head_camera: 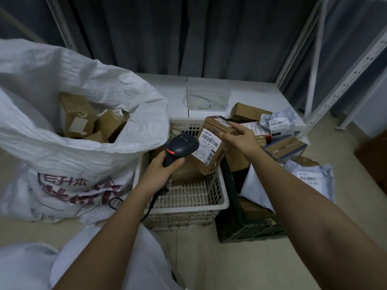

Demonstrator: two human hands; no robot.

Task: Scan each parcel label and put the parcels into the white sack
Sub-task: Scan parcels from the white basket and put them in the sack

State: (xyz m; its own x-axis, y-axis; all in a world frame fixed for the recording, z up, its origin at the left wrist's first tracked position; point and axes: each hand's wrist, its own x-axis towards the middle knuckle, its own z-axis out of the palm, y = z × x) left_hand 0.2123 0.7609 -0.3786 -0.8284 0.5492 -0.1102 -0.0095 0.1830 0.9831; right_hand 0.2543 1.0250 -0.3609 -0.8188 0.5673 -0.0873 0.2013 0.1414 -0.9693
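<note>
Head view: right hand (238,136) covers part of the parcel (211,143); label (209,147) text illegible.

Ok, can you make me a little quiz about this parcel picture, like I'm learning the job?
1. True or false: the left hand holds the scanner.
2. Which thing is the right hand holding? A) a grey mailer B) a brown parcel C) the white crate
3. Fill in: brown boxes already lie inside the white ____.

Key
1. True.
2. B, the brown parcel, its label turned toward the scanner, above the white crate.
3. Sack: the white sack stands open beside the crate.
</note>
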